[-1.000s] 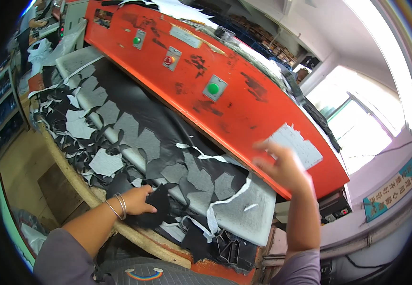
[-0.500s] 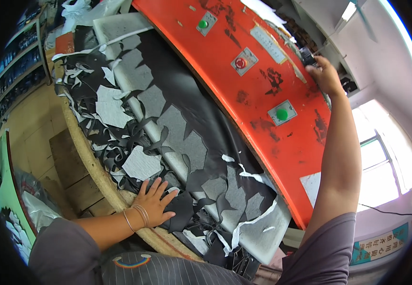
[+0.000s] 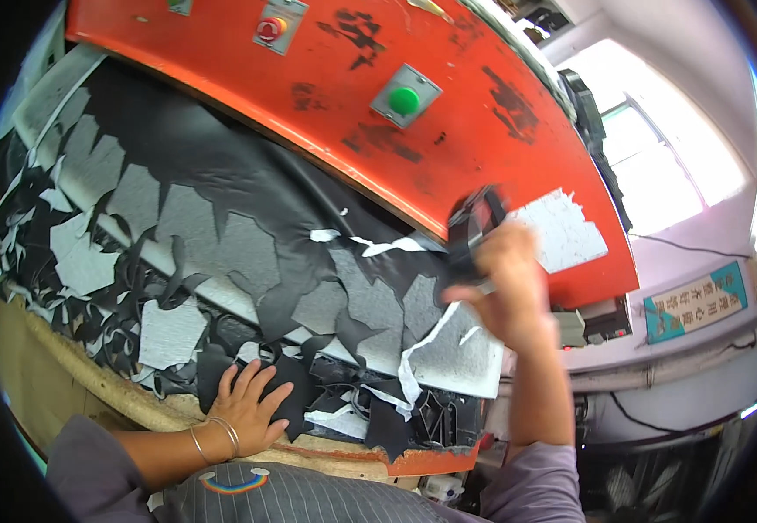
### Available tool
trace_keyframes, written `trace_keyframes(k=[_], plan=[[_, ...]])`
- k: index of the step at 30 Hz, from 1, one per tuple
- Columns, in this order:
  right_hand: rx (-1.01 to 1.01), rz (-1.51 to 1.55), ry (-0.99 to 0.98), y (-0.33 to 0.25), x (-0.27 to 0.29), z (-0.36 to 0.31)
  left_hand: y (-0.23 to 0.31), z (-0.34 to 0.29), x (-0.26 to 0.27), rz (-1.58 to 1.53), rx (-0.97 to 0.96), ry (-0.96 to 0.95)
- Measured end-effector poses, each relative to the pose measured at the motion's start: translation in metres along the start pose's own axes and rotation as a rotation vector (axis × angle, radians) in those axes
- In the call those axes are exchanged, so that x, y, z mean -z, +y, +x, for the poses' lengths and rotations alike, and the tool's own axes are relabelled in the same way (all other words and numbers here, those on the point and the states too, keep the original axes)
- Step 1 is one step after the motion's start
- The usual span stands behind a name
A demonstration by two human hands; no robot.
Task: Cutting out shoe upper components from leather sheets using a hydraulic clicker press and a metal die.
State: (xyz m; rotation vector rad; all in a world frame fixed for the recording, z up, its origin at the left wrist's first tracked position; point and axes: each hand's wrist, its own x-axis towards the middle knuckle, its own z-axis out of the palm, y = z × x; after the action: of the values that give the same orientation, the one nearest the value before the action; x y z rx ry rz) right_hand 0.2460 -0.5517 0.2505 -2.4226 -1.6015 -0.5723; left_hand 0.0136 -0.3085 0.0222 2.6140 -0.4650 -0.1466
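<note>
A worn grey cutting bed point(image 3: 178, 218) sits under an orange press head point(image 3: 501, 113), daylight flooding the window behind. Right hand point(image 3: 505, 283) is clenched around a dark, blurred object point(image 3: 474, 227), raised just in front of the press edge. Left hand point(image 3: 252, 405) lies flat, fingers spread, on a black leather sheet point(image 3: 221, 166) riddled with cut-outs, near the bed's front rim.

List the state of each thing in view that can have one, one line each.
left hand: open, flat on the black sheet
right hand: raised, shut on a dark tool, blurred
dark tool: held up in front of the press head
black sheet: spread out, full of cut-out holes
orange press head: over the sheet, paint worn
green button: unlit, not touched
</note>
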Motion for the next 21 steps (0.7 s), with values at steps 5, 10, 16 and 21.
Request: trace_keyframes(k=[5,10,16,21], plan=[[-0.373,0.045,-0.08,0.0,-0.121,-0.089,-0.002,0.005,0.005,0.052,-0.045,-0.012],[-0.403,-0.071,-0.084,0.01,-0.178,-0.081,0.005,0.003,0.007,0.077,-0.008,0.01],[-0.528,0.04,0.181,0.035,-0.161,-0.107,0.01,0.038,0.036,-0.076,-0.114,0.289],[-0.953,0.059,0.267,0.089,-0.174,-0.171,0.016,0.157,0.034,-0.191,-0.132,0.329]])
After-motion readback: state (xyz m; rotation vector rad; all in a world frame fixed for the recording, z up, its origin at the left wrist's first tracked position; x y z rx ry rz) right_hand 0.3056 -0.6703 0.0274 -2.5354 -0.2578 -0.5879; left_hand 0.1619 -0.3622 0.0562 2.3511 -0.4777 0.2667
